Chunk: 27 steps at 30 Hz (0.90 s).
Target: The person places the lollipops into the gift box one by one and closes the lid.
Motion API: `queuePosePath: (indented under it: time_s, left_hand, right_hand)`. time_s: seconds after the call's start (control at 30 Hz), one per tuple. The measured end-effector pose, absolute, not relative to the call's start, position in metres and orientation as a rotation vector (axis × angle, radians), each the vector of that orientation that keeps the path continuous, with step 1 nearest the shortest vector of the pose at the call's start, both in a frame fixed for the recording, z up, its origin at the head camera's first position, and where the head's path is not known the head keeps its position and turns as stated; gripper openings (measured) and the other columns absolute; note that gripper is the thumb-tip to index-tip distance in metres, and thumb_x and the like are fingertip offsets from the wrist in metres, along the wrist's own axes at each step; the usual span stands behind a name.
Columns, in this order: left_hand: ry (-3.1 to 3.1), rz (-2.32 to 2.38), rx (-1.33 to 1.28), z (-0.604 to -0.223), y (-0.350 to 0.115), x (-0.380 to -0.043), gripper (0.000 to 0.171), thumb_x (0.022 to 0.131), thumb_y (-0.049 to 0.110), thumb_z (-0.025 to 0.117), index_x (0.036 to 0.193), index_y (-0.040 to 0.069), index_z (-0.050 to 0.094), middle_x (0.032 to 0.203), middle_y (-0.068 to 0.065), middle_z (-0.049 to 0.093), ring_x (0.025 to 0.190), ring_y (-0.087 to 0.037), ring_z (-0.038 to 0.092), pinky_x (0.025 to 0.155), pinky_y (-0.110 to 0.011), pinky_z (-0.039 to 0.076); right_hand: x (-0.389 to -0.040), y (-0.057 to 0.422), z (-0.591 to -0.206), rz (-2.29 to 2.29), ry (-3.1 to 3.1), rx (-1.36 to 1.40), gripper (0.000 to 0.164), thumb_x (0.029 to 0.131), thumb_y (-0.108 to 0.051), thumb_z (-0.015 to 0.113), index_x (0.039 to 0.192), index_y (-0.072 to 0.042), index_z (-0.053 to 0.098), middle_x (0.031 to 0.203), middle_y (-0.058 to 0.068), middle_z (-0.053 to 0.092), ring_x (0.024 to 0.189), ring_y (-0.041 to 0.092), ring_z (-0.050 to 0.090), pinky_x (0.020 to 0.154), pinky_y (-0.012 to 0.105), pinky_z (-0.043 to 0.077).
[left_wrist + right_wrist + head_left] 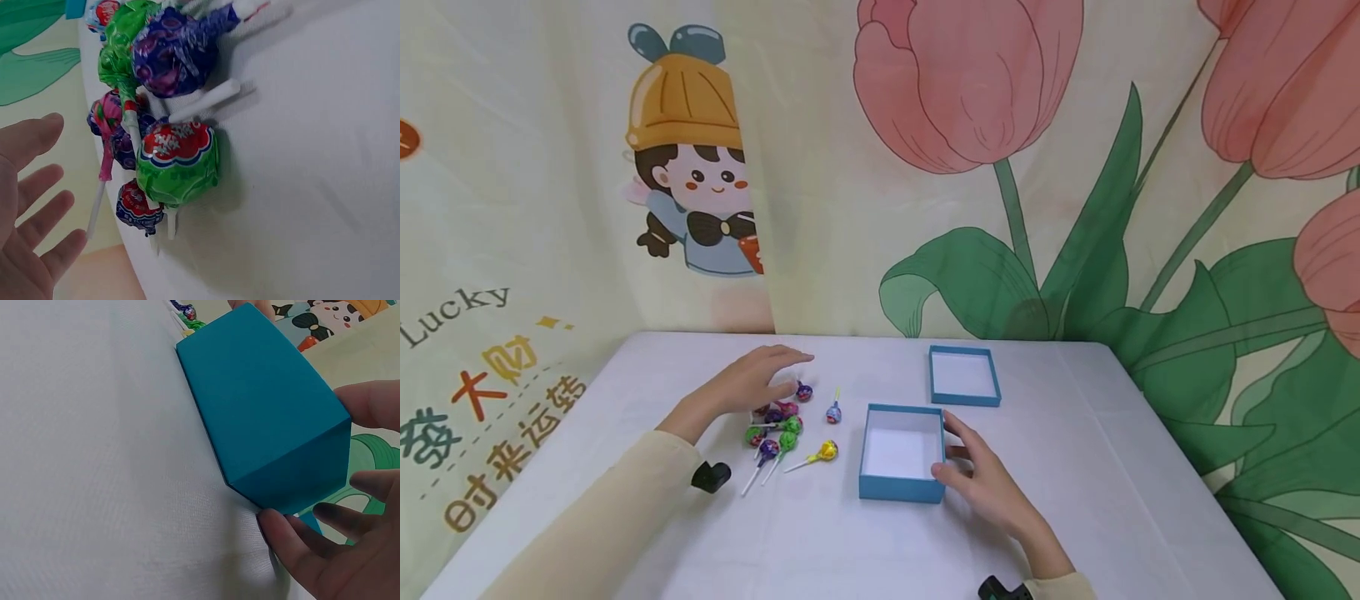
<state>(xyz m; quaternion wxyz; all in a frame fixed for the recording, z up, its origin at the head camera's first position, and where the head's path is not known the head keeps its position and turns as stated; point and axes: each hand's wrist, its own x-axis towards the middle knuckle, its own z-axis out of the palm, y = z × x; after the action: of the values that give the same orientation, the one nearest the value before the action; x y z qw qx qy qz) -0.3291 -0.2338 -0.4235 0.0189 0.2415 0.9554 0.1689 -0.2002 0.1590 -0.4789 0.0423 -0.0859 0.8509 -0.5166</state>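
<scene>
On the left of the table lies a cluster of several wrapped lollipops (787,441). Just above its far end is my left hand (747,385), with fingers extended and spread and nothing held. In the left wrist view, a green lollipop (177,164) and a purple one (174,53) lie near that hand. A blue open-topped box (901,488) with a white inside stands to the right. My right hand (988,483) holds the box at its right side, thumb by the front corner. In the right wrist view, bent fingers (294,547) touch its outside.
A shallow blue lid (965,401) lies behind the box, towards the back edge of the white table (880,558). Between cluster and box are a yellow lollipop (827,451) and a blue one (833,412). A printed curtain (820,208) hangs behind the table.
</scene>
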Motion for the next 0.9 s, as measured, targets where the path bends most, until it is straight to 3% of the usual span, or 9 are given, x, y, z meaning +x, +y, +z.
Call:
queuePosePath:
  time_s: [0.4,0.9]
  left_hand:
    - [2.872,0.402,0.830,-0.429,-0.226,-0.344,0.035,0.103,0.013,0.070,0.137,0.020,0.072,0.141,-0.010,0.066,0.131,-0.034,0.059,0.112,-0.061,0.047]
    - [2.854,0.319,0.811,-0.434,-0.218,-0.352,0.029,0.103,0.020,0.073,0.132,0.021,0.075,0.133,-0.005,0.072,0.106,-0.021,0.063,0.108,-0.053,0.053]
  right_hand:
    - [-0.199,0.161,-0.476,-1.577,2.540,-0.250,0.080,0.099,-0.030,0.074,0.167,-0.023,0.033,0.166,0.014,0.043,0.140,0.039,0.054,0.113,0.063,0.045]
    - [-0.197,0.163,-0.475,-1.570,2.518,-0.286,0.080,0.100,-0.031,0.073,0.168,-0.024,0.032,0.166,0.016,0.041,0.142,0.042,0.052,0.113,0.066,0.043]
